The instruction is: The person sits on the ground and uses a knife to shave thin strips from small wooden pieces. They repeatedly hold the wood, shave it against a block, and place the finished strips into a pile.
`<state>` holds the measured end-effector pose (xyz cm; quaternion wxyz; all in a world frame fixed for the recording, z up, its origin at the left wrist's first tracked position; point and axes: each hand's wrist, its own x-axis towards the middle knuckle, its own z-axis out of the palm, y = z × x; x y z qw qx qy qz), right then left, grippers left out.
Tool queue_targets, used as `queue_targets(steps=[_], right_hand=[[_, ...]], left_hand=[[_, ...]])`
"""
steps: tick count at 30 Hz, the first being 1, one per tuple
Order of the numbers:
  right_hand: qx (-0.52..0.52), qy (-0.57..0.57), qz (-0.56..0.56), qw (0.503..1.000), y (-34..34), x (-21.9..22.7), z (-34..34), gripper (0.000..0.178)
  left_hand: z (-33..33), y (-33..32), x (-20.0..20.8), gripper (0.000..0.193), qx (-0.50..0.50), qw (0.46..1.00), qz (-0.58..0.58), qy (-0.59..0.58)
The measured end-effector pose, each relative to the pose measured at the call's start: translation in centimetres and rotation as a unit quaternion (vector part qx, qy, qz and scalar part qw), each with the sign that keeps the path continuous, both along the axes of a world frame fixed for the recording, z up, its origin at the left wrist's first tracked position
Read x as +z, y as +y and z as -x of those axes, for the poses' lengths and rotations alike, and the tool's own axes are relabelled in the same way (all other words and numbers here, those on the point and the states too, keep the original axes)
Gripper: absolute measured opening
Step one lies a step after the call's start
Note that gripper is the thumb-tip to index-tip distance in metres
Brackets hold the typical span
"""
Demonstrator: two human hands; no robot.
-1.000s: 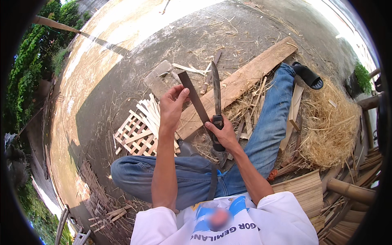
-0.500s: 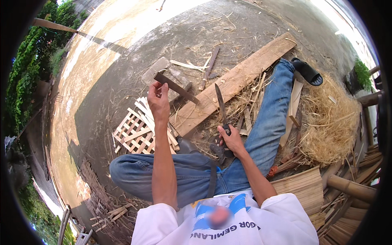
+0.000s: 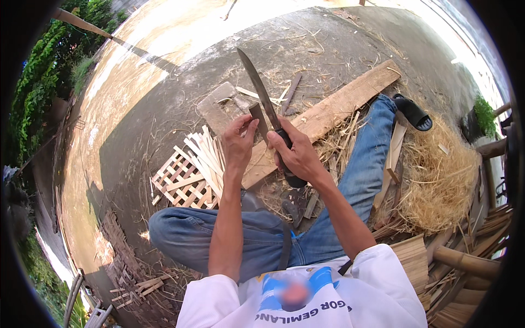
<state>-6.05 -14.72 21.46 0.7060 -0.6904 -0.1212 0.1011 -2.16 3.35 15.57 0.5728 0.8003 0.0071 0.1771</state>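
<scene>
My right hand point(image 3: 299, 154) grips a long knife point(image 3: 257, 79) by its black handle, the blade slanting up and away to the left. Between the fingertips of my left hand point(image 3: 239, 143) is a dark flat strip point(image 3: 261, 121); whether it is wood, bamboo or metal I cannot tell. The strip lies close beside the lower blade, and I cannot make out whether they touch. Both hands are close together above the near end of a wooden plank point(image 3: 344, 105) on the ground. Left of them lie a pale woven lattice point(image 3: 178, 177) and a bundle of thin pale slats point(image 3: 206, 158).
A flat stone block point(image 3: 210, 106) lies beyond my left hand, with a dark stick point(image 3: 291, 94) near it. Curly shavings point(image 3: 437, 177) heap up at the right, past my outstretched leg and black sandal point(image 3: 413, 112). Bamboo poles point(image 3: 467, 261) stand at the lower right.
My right hand has lifted the knife up and forward from near my lap. My left hand has moved right and slightly nearer, bringing the strip beside the blade.
</scene>
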Motion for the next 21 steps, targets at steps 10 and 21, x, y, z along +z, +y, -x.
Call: queue_targets(steps=[10,21], right_hand=[[-0.006,-0.032,0.037,0.999,1.5,-0.4,-1.1,0.056],[-0.008,-0.041,0.073,0.996,0.9,0.4,-0.9,0.058]], left_hand=[[0.4,-0.5,0.5,0.02,-0.014,1.0,-0.011,-0.016],[0.3,-0.9,0.8,0.021,-0.022,1.0,0.0,-0.005]])
